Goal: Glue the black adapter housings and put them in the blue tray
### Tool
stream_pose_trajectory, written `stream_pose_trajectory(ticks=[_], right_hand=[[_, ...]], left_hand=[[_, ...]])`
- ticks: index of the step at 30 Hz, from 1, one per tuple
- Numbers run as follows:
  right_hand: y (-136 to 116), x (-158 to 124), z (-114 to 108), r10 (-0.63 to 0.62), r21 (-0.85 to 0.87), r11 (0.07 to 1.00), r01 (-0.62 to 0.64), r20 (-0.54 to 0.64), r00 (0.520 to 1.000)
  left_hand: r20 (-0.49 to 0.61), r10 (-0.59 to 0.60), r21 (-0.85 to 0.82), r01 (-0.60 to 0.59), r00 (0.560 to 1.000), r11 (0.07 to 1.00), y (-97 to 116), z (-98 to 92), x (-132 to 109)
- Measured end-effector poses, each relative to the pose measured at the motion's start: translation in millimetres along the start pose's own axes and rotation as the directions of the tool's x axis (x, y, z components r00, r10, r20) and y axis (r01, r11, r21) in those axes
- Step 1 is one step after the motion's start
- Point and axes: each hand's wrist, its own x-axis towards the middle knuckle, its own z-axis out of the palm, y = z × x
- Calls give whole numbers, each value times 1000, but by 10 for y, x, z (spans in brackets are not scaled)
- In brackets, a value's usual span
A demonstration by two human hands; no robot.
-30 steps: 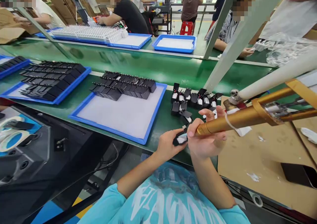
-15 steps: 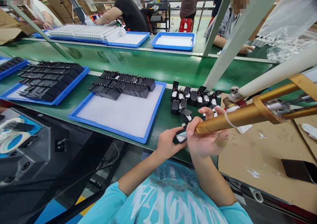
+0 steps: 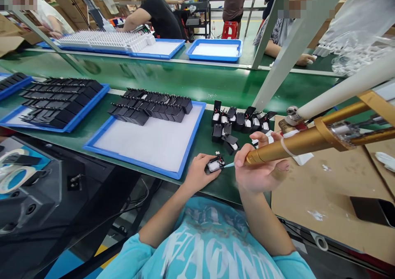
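Observation:
My left hand (image 3: 199, 174) is closed on a small open black case (image 3: 215, 164) with a white inside, held just above the green table edge. My right hand (image 3: 261, 168) is wrapped round the front of a long gold dispensing gun (image 3: 296, 144), whose thin pale tip touches the case's right side. The gun's rear runs off to the right, with a white tube (image 3: 345, 91) above it. Just beyond my hands lies a loose group of similar open black cases (image 3: 239, 122).
A blue tray (image 3: 145, 157) with rows of closed black cases (image 3: 151, 106) lies to the left, a fuller blue tray (image 3: 66, 124) beyond it. Brown cardboard (image 3: 327, 196) covers the right side. Other people work across the green belt (image 3: 185, 79). A grey slanted post (image 3: 277, 61) rises ahead.
My left hand has moved the case a little to the left, away from my right hand. The gun's tip now shows between them, touching the case.

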Motion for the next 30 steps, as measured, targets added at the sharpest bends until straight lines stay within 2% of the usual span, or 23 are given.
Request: stream_pose_trajectory(ticks=[5, 10, 14, 17, 19, 22, 26, 30], right_hand=[[-15, 29, -98, -3, -12, 1000, 3, -33, 999], [-31, 60, -178, -36, -20, 999, 35, -44, 998], [-44, 79, -219, -38, -28, 999, 37, -51, 998], [-48, 86, -233, -38, -14, 999, 38, -61, 997], [-50, 88, -237, -36, -3, 999, 36, -63, 997], [-53, 91, -244, -30, -15, 999, 29, -84, 996], [-51, 90, -270, -21, -43, 999, 16, -100, 995], [-46, 87, -295, -29, -30, 999, 27, -79, 996]], left_hand=[[70, 11, -103, -4, 997, 995, 31, -99, 82], [-20, 25, -121, -27, 999, 992, 90, -29, 199], [-44, 46, -92, -50, 998, 994, 68, 2, 222], [-27, 165, 13, -164, 986, 986, 77, -67, 198], [29, 260, 99, -262, 965, 960, 96, -128, 172], [79, 328, 176, -337, 941, 925, 108, -171, 131], [-6, 328, 190, -321, 945, 928, 80, -117, 104], [-61, 310, 59, -306, 949, 950, 79, -65, 123]])
